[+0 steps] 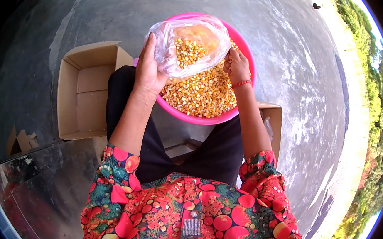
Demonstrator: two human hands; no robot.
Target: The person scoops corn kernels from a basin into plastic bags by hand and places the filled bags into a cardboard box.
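Observation:
A clear plastic bag (164,55) with corn kernels (189,52) inside is held between my hands, its mouth spread wide toward me. My left hand (149,68) grips the bag's left side, thumb up along the plastic. At the right rim, the bent fingers of my right hand (238,68) pinch the bag's edge; a red beaded bracelet circles that wrist. Beneath the bag sits a pink basin (187,117) holding many loose yellow and orange kernels (200,95). The bag covers the far part of the basin.
An open cardboard box (80,103) stands on the floor left of my legs. Another box (271,122) with plastic in it is by my right knee. A dark glossy surface (44,184) lies at lower left. Grey concrete floor (290,82) surrounds the basin.

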